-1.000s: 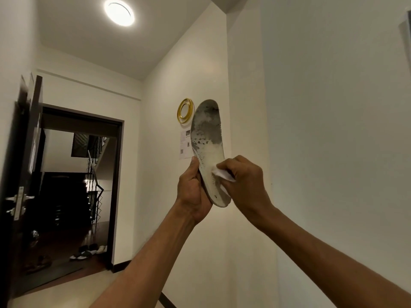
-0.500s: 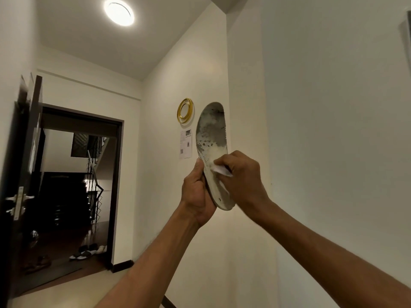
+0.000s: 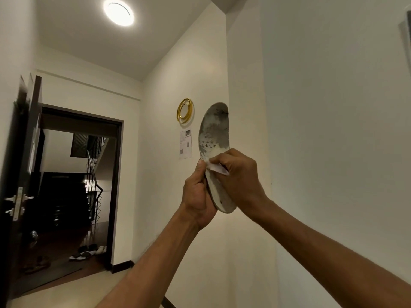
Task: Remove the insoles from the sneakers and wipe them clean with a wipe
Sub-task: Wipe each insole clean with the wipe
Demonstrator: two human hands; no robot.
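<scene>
Over at the left edge of the frame, a dark wooden door (image 3: pixel 26 174) with a silver lever handle (image 3: pixel 17 201) is standing open against the wall. Just right of it a dark-framed doorway (image 3: pixel 89 174) is opening onto a dim landing with a metal stair railing (image 3: pixel 94 178). On the floor there, a few pale and dark slippers (image 3: pixel 87 252) are lying in a loose row. At the upper left, a round white ceiling light (image 3: pixel 118 12) is glowing.

Moving toward the centre, a gold ring-shaped wall ornament (image 3: pixel 184 110) is hanging on the cream wall, and a small printed paper notice (image 3: pixel 185 144) is sitting right below it.

Just right of those, the person is holding both hands up at centre frame. The left hand (image 3: pixel 198 196) is gripping the lower half of a grey-stained white foam insole (image 3: pixel 213 134), fingers curled behind it and the thumb lying along its left edge. The insole is standing nearly upright in the air in front of the wall corner, rounded toe end up. Its upper part is blotched dark grey and its lower part is looking paler. The right hand (image 3: pixel 240 176) is pinching a small folded white wipe (image 3: pixel 219 168) and pressing it against the middle of the insole's face, just above the left thumb.

Along the right side, a plain cream wall (image 3: pixel 333 130) is filling the rest of the frame.
</scene>
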